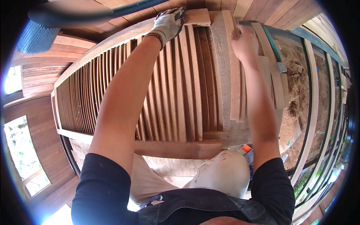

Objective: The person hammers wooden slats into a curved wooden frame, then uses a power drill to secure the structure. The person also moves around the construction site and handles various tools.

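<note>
A louvred wooden frame [176,149] lies before me, with many thin slats [183,82] set between its long rails. My left hand [169,23], in a pale work glove with dark fingertips, is closed over the far rail [198,17] near its right end. Beside the last fitted slats, my bare right hand [245,44] has its fingers closed around the far part of a loose wooden slat [235,86]. That slat lies lengthwise away from me. My palm and wrist hide some of the pieces below.
More loose boards [275,77] lie right of my right forearm, beside a green strip [272,43]. Farther right, sawdust [296,86] covers a surface by a dark-edged slatted structure [315,101]. An orange-tipped object [246,148] is by my knee. A blue textured thing [36,37] hangs upper left.
</note>
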`<state>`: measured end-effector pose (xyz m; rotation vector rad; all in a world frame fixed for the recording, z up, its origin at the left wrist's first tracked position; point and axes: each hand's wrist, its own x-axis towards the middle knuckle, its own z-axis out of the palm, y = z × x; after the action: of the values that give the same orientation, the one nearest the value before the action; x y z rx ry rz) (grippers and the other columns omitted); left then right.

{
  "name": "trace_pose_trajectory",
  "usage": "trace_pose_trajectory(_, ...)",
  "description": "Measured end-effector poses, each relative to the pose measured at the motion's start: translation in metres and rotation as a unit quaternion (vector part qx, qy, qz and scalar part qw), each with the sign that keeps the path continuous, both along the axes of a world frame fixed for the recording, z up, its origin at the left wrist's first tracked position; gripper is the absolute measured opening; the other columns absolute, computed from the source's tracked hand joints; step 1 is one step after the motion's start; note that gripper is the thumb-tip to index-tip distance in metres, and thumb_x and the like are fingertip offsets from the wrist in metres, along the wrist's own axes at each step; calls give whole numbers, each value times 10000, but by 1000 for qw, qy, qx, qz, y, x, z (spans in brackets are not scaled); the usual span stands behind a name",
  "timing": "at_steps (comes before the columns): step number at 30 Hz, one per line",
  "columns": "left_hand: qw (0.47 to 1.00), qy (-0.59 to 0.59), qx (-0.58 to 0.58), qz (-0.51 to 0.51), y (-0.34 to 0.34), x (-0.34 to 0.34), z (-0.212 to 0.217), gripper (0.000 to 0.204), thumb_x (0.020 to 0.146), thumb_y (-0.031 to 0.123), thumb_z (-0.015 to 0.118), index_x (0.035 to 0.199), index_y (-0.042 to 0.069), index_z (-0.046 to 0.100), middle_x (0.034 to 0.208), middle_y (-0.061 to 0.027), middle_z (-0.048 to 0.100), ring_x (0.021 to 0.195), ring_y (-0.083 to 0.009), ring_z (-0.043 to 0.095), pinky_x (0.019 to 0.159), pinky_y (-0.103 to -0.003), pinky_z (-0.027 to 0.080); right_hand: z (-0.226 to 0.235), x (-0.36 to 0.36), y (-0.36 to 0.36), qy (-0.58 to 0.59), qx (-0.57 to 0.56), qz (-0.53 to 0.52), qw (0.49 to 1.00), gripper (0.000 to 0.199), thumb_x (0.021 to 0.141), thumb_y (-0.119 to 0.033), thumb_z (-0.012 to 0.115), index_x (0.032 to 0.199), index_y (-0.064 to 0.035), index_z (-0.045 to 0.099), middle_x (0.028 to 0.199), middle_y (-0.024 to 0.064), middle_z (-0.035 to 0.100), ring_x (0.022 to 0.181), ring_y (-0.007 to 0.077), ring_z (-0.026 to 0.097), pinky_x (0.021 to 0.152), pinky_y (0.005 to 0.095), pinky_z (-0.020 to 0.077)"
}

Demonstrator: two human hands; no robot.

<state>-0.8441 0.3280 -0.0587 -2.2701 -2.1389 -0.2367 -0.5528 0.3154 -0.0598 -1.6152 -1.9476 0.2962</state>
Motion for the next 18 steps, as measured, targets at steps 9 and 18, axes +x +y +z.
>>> trace_pose_trajectory(9,998,-42,12,-36,-11,-3,7,698,910,505,630,1534,271,421,1503,-125,493,1408,-335,416,1195,-437,310,11,-87,-64,59,-266,173,947,392,1028,-322,484,1023,38,638,977,271,706,932,447,684,858,527,533)
trace_pose_trajectory(18,996,14,75,-51,-13,-1,1,658,954,464,592,1544,250,398,1527,-126,459,1415,-332,404,1210,-456,266,6,-83,-65,106,-258,164,946,366,1024,-297,469,1013,19,656,953,286,696,934,453,676,858,524,523)
